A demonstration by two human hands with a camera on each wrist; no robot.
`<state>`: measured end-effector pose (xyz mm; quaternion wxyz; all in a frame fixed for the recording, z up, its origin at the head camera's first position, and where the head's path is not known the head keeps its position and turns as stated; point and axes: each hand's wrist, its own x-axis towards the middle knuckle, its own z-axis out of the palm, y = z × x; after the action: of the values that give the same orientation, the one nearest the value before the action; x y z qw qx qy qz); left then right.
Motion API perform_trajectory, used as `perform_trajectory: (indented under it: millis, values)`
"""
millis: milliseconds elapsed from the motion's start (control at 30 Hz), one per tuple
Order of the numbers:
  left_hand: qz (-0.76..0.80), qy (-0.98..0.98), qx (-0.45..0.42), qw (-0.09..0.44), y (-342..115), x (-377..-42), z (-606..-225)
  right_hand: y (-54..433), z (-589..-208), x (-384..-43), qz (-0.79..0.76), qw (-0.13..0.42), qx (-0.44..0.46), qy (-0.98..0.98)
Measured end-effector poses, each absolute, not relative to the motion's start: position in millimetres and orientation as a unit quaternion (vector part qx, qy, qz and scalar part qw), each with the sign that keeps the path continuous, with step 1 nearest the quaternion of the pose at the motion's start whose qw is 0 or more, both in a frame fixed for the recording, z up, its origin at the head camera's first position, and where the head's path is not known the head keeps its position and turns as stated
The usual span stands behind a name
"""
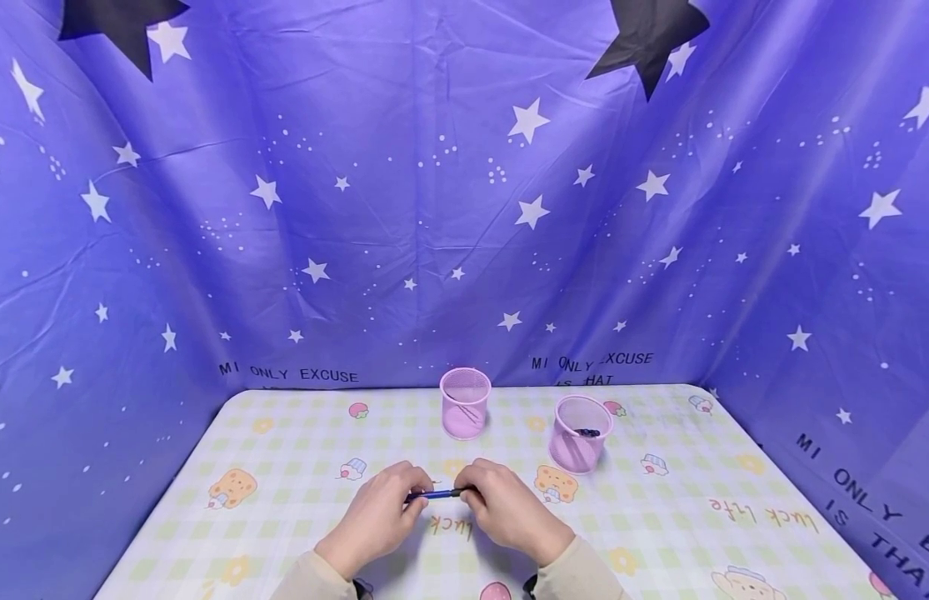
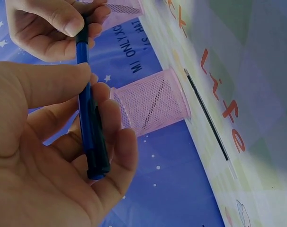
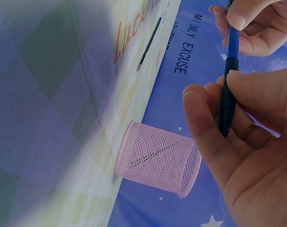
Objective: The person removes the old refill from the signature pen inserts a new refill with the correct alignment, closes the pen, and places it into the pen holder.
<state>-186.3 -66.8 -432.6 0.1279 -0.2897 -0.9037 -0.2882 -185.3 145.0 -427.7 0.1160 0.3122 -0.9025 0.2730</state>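
Observation:
Between both hands is a blue pen point(image 1: 437, 494) with a black grip section, held level just above the table. My left hand point(image 1: 383, 510) pinches its blue barrel near the clip end, thumb on top. The black grip end is pinched by my right hand point(image 1: 509, 510); in the right wrist view the dark tip point(image 3: 227, 118) points back toward that palm. A thin pen refill point(image 2: 207, 113), dark with a clear end, lies on the tablecloth beyond the hands; the left hand mostly hides it in the head view.
Two pink mesh pen cups stand toward the back. The left cup point(image 1: 465, 422) holds thin sticks, and the right cup point(image 1: 575, 454) holds dark pieces. A checked tablecloth point(image 1: 299, 450) covers the table. Behind and beside it hangs a purple curtain point(image 1: 419, 217) with stars.

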Motion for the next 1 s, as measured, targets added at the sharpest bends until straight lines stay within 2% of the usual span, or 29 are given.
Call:
perform_trajectory:
  millis: [633,1000]
  values:
    - [-0.296,-0.901,-0.287,0.135,-66.7,-185.8,-433.8,143.5,-426.3,-184.0,0.277,0.112,0.311,-0.902]
    - [-0.276,-0.91,-0.291,0.103,-68.0,-186.1,-431.4,144.0,-425.5,-183.4,0.277,0.114,0.313,-0.901]
